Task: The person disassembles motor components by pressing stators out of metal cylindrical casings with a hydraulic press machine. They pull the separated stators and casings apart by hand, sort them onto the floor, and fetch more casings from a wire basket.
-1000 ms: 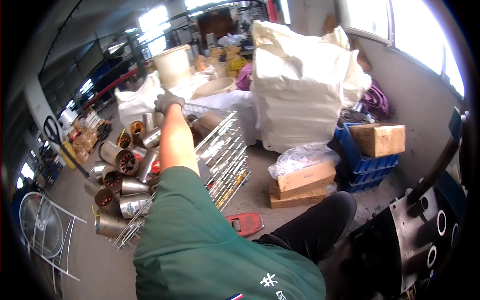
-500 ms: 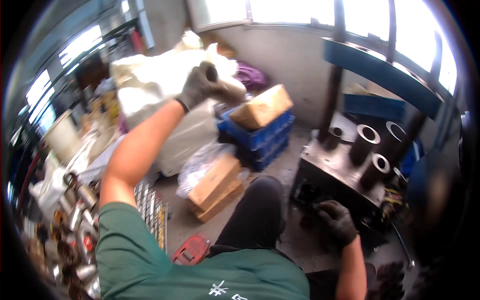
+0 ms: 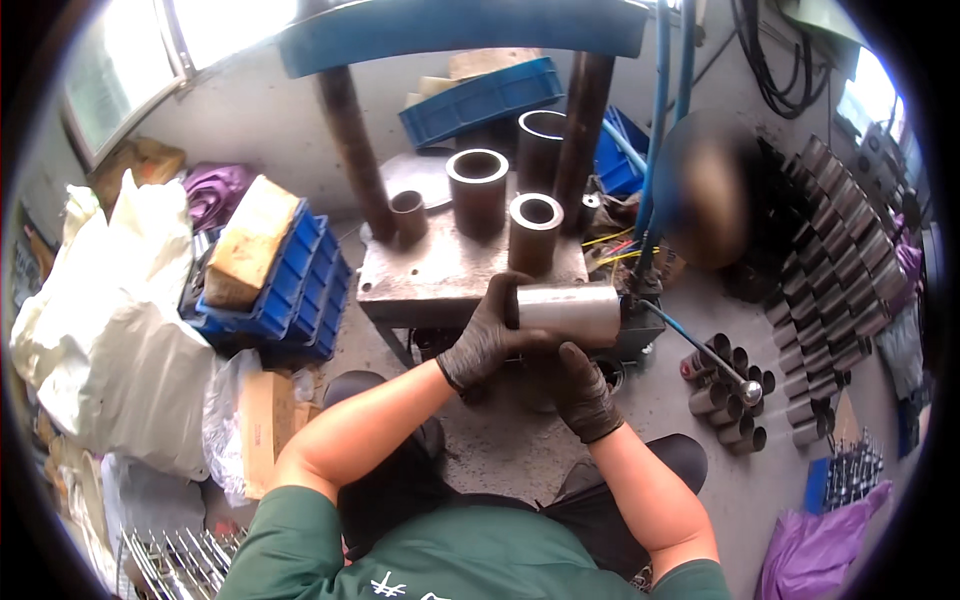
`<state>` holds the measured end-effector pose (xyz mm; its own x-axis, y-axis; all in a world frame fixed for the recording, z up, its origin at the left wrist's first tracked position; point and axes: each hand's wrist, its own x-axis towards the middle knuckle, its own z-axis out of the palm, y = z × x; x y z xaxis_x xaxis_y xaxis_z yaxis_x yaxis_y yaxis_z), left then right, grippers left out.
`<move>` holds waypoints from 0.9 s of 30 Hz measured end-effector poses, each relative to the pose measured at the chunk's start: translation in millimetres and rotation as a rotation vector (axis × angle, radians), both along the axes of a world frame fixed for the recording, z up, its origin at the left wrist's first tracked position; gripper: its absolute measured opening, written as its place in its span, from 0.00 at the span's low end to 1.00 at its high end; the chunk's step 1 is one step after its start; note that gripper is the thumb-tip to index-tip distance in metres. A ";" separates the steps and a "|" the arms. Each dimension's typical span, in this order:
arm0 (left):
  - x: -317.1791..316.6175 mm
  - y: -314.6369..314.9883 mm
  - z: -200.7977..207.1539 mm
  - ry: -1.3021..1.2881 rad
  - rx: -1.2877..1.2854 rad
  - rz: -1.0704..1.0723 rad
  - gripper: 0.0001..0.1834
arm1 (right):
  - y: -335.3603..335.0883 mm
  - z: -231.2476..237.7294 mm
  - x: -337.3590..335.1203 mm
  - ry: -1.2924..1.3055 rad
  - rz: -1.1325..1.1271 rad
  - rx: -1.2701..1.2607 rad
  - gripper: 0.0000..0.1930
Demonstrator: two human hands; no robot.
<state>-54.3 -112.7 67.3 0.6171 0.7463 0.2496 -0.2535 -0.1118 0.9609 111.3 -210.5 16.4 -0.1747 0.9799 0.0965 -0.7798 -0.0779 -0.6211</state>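
While the left hand (image 3: 487,338) has its grip clamped round one end of a shiny horizontal steel cylinder (image 3: 570,309), the right hand (image 3: 583,390) touches it from beneath, fingers curled, just off the grey metal surface's (image 3: 440,275) front edge, rusty brown tubes (image 3: 478,190) standing behind

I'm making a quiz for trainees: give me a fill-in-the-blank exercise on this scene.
1. The left hand grips a shiny metal ____, held lying sideways.
2. Both hands wear ____ gloves; the right hand is under the tube.
3. The stacked crates on the person's left are ____.
4. The person's shirt is ____.

Missing words: tube; black; blue; green
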 end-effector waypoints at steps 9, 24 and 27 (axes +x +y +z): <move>11.0 4.6 -34.0 0.238 0.126 -0.127 0.53 | -9.0 22.1 16.2 -0.334 -0.364 -0.169 0.41; -1.9 -7.2 -2.1 0.060 0.292 -0.075 0.60 | 8.8 17.7 3.7 -1.373 -0.717 0.342 0.54; -0.6 -11.0 -0.4 0.032 0.333 -0.006 0.60 | 10.6 20.4 3.7 -1.411 -0.770 0.388 0.59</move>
